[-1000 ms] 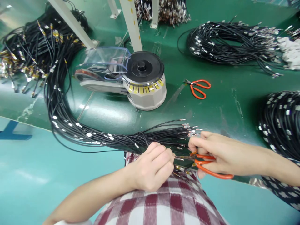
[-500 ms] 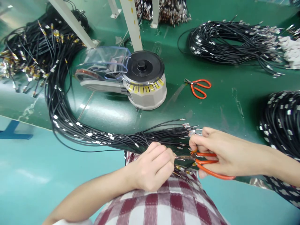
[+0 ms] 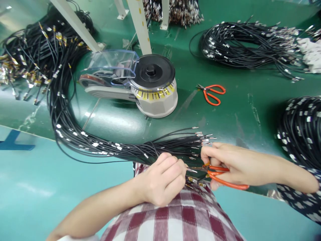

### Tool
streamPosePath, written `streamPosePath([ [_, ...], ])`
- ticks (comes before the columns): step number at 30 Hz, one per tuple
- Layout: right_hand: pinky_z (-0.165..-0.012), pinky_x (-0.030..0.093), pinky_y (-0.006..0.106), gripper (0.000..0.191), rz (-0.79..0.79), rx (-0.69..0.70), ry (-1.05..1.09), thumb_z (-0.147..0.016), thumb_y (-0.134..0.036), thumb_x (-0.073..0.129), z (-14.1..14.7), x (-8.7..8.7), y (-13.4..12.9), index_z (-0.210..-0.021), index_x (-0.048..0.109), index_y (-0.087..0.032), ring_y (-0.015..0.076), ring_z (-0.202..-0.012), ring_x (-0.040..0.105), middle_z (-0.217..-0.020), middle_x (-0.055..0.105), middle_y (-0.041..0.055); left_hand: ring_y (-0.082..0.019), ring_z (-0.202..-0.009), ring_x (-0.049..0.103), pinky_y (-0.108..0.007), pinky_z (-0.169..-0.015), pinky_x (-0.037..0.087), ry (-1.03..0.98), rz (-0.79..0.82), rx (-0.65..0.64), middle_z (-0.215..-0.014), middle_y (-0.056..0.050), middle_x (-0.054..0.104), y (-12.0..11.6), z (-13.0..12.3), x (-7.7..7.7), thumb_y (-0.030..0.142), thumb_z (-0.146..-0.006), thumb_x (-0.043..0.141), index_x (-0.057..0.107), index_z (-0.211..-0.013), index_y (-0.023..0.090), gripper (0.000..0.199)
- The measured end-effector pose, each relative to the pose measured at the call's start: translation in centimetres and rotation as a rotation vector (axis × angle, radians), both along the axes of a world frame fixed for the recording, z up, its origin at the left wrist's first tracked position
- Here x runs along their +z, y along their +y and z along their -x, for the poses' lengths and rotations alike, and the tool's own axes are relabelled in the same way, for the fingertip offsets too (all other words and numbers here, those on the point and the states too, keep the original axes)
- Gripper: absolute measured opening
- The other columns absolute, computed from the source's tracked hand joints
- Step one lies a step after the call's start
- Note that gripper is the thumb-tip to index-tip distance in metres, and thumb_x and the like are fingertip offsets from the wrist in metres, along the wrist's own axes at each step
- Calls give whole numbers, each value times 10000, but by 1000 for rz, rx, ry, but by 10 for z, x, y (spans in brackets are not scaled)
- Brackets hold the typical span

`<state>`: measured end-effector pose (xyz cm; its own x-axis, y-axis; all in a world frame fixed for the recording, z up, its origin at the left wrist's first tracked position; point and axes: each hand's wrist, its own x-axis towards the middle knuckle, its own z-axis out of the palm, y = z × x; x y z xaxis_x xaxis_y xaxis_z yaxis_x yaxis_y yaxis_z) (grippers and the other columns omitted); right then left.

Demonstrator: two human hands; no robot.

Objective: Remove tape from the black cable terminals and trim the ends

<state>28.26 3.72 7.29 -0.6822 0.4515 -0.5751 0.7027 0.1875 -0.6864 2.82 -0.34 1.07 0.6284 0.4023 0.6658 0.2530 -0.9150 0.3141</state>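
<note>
My right hand (image 3: 223, 164) is closed on orange-handled scissors (image 3: 230, 182), whose blades point left toward my left fingertips. My left hand (image 3: 164, 179) is closed in a pinch around the end of a thin black cable; a pale tip (image 3: 192, 170) pokes out beside the blades. Just above both hands a bundle of black cables (image 3: 135, 150) lies along the table edge, its silvery ends by my right fingers. Several yellow-wrapped cable ends (image 3: 195, 181) rest below the blades, near my checked apron (image 3: 173, 217).
A round tape dispenser (image 3: 155, 97) stands beyond the bundle. Another pair of orange-handled scissors (image 3: 212, 93) lies right of it. Coiled black cables (image 3: 240, 47) sit at back right, more coils (image 3: 301, 130) at the right edge, and a heap of cables (image 3: 37, 57) at left.
The scissors and my right hand have shifted slightly to the left and up, and the handles have drawn closer together. My left hand stays almost in place.
</note>
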Motion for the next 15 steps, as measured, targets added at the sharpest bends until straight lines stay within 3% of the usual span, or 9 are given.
streamPosePath([
  [4, -516, 343, 221, 295, 187, -170, 57, -838, -448, 663, -6, -7, 6, -905, 455, -249, 129, -563, 467, -644, 579, -63, -216, -711, 577, -344, -593, 444, -17, 9, 18, -755, -127, 646, 1, 1, 0, 43, -908, 482, 614, -784, 95, 189],
  [6, -503, 341, 222, 298, 152, -247, 77, -863, -472, 626, -12, -14, 15, -934, 437, -251, 123, -507, 468, -614, 606, -71, -204, -712, 567, -333, -594, 440, -52, 25, 47, -780, -123, 652, 0, 2, -1, 39, -903, 509, 626, -874, 81, 128],
  [8, -514, 326, 236, 307, -105, -287, 40, -886, -501, 592, -19, -27, 28, -949, 427, -250, 128, -458, 449, -557, 595, -80, -191, -724, 559, -329, -619, 446, -77, 91, 73, -820, -115, 658, -1, 3, -2, 32, -898, 528, 624, -973, 70, 127],
  [12, -670, 347, 309, 364, -897, -279, -250, -915, -546, 544, -32, -57, 57, -1000, 471, -199, 171, -456, 488, -557, 623, -28, -173, -746, 584, -333, -705, 464, -73, 170, 127, -817, -91, 666, -1, 0, 6, 34, -900, 548, 623, -977, 85, 119],
  [15, -712, 323, 342, 458, -1131, -203, -439, -920, -569, 526, -37, -71, 70, -1061, 506, -133, 225, -491, 542, -580, 664, 39, -159, -723, 598, -340, -758, 454, -64, 150, 196, -795, -75, 677, 1, -3, 16, 45, -900, 558, 628, -926, 102, 93],
])
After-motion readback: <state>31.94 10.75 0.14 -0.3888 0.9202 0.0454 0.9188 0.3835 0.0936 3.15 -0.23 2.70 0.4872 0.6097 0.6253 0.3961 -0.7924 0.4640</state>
